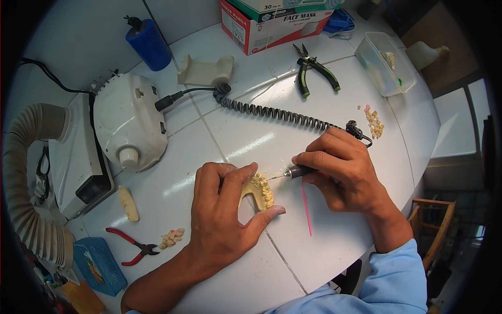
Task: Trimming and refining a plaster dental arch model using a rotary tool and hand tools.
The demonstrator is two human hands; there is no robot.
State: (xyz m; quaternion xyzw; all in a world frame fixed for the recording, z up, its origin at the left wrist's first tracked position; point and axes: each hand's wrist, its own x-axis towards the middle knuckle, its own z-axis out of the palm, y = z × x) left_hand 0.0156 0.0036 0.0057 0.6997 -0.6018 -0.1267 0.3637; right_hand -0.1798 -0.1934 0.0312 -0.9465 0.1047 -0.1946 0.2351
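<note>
A yellow dental cast (255, 184), on or over the worktop (342, 243), is held by the left hand (222, 204). A drill handpiece (300, 171) is pinched by the right hand's (342, 170) fingers, tip near the cast (touching cannot be told). Grinding seems under way; gentle steadiness is needed.
</note>
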